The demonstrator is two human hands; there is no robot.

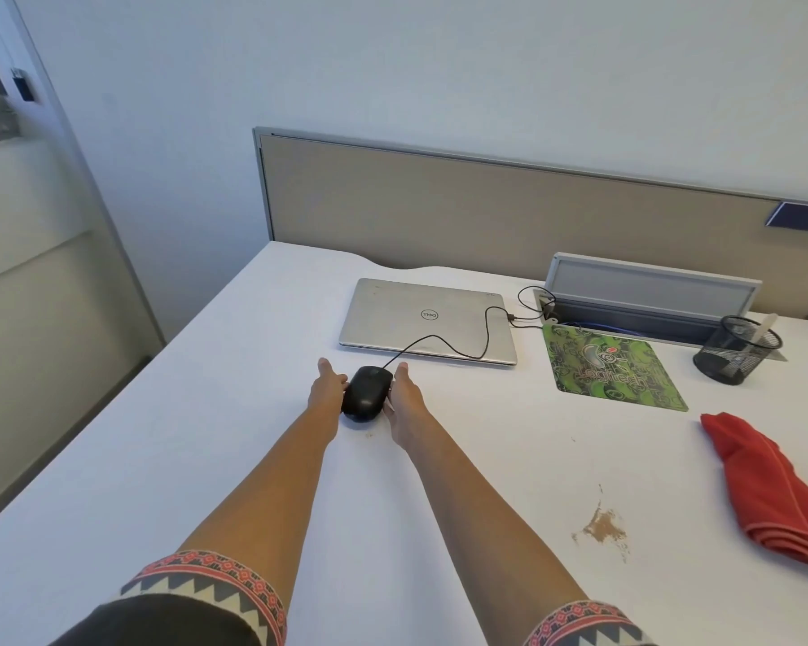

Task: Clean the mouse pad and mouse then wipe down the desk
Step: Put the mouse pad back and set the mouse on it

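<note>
A black wired mouse [367, 394] sits between the two hands on the white desk [159, 459], left of centre and just in front of the closed silver Dell laptop [428, 319]. The left hand [327, 389] lies along the mouse's left flank with its fingers [343, 379] stretched nearly straight and touching the shell, thumb raised above. The right hand [404, 398] lies against the right flank, thumb also up; its fingers are tucked low beside the mouse and mostly hidden, so I cannot tell whether they curl round it. Whether the mouse rests on the desk or is lifted just clear is also unclear; a dark shadow shows under its near end. Its long axis runs away from the person and leans slightly right, with the button end pointing at the laptop. The shell is matte black, rounded and unmarked. Its thin black cable [439, 340] leaves the far end, loops over the laptop lid and reaches a plug at the laptop's right edge. Well to the right lies the green patterned Logitech mouse pad [614, 368], flat, its near edge angled. Nearer and further right lies a folded red cloth [766, 487]. A brown stain [602, 526] marks the desk between the right forearm and the cloth. A black mesh pen holder [735, 349] stands beyond the pad.
</note>
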